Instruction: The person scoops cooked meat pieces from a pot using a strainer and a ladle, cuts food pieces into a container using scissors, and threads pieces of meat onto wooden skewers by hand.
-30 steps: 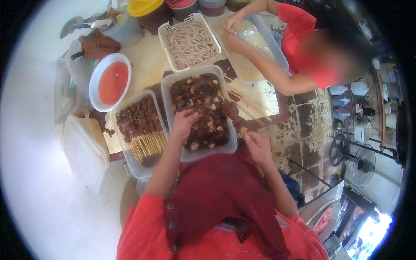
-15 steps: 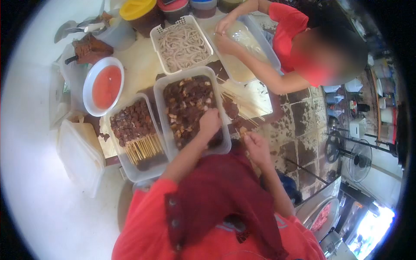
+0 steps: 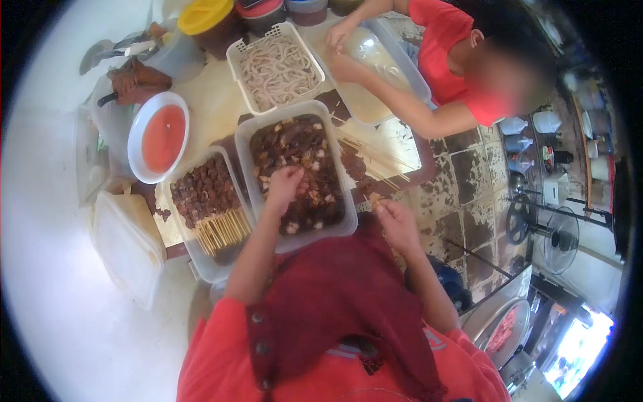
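My left hand (image 3: 286, 185) is over the clear plastic tub (image 3: 348, 224) of dark marinated meat chunks (image 3: 311, 161). Its fingers are pinched together at the meat; whatever they grip is too small to make out. Just right of this tub, my right hand (image 3: 398, 222) is closed around what looks like a skewer, its stick mostly hidden. A small tan piece of meat (image 3: 375, 198) shows above the fingertips. To the left, a second tub (image 3: 213, 271) holds rows of finished meat skewers (image 3: 213, 194), bare stick ends toward me.
Loose bamboo sticks (image 3: 375, 157) lie right of the meat tub. Beyond stand a white basket (image 3: 236, 70) of pale strips and a basin (image 3: 418, 80) where a co-worker's hands (image 3: 341, 50) work. A white bowl (image 3: 137, 144) of orange-red liquid and a knife block (image 3: 139, 82) are at left.
My left hand has moved left across the meat tub, from its right side to near the middle. My right hand stays almost in place, still closed.
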Available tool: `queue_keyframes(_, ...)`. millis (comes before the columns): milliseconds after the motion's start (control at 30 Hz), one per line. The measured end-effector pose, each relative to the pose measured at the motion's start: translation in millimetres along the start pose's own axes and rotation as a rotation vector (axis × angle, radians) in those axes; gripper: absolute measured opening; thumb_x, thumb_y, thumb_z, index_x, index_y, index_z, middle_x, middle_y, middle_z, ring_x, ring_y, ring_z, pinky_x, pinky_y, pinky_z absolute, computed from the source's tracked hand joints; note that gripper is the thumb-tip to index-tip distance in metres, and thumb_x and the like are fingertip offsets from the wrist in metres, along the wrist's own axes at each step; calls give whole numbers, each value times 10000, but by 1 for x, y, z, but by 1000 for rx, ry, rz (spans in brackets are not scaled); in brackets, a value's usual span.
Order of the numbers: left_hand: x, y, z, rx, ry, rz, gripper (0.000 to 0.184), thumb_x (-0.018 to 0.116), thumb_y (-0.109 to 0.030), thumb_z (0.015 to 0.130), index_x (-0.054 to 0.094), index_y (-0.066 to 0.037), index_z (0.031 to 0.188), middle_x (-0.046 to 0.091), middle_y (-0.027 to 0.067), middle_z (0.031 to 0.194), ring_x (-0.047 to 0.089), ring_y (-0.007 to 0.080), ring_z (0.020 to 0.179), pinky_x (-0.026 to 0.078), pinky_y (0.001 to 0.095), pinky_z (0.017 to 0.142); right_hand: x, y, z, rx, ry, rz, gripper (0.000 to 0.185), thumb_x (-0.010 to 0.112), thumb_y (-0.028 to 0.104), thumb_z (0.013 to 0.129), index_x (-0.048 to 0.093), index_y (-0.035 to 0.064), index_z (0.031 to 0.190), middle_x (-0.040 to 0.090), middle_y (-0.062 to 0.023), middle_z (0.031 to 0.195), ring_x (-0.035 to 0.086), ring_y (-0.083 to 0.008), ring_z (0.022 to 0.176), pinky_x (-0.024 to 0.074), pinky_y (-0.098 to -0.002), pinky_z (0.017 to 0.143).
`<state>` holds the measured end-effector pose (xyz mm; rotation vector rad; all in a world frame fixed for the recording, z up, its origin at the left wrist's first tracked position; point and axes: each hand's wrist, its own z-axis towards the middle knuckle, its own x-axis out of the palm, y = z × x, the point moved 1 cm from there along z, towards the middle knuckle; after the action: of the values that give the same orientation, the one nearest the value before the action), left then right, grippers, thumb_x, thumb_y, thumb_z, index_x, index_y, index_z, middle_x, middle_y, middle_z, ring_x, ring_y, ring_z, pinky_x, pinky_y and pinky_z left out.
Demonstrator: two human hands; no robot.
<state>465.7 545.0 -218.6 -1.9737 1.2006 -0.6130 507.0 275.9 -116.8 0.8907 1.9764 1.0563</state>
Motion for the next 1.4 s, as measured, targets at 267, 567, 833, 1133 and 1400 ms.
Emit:
queue_keyframes(267, -23, -13, 9, 15, -219, 350, 197, 559, -150, 875, 562, 42, 921, 594, 82, 776, 607, 151, 586, 473, 247, 503, 4, 2, 0, -32, -7, 21, 209, 516, 143, 894, 588, -47, 939, 596, -32, 760, 505, -77, 731, 432, -243, 682)
queue_keyframes(567, 13, -34, -18, 566, -416, 1093, 280, 634, -178, 759, 597, 10, 963, 585, 188, 908, 564, 341, 935, 462, 434, 794, 7, -4, -1, -96, 6, 49, 193, 506, 130, 902, 583, -45, 929, 575, -15, 755, 491, -69, 735, 419, -235, 689)
queue_keyframes(833, 84, 3, 33, 639, -212, 1370, 330, 528, -147, 801, 525, 16, 1087, 584, 179, 906, 595, 328, 853, 514, 404, 718, -2, 18, -8, -19, 20, 24, 212, 507, 149, 899, 598, -23, 981, 592, -7, 796, 513, -81, 732, 432, -241, 679)
queue_keyframes(1133, 25, -21, 34, -38, 186, 44, 240, 472, -92, 893, 551, -24, 1110, 625, 125, 963, 626, 226, 867, 496, 298, 705, -6, 17, -12, -45, -38, -46, 180, 498, 108, 896, 589, -42, 937, 571, -17, 770, 476, -70, 735, 417, -239, 683)
queue_keyframes(1400, 0, -33, -3, 13, 349, -715, 326, 493, 22, 864, 453, -8, 1186, 569, 155, 1079, 549, 230, 1046, 472, 330, 909, 15, 14, -9, -38, 95, 71, 208, 509, 141, 899, 603, -36, 954, 604, -35, 797, 512, -82, 752, 426, -245, 697)
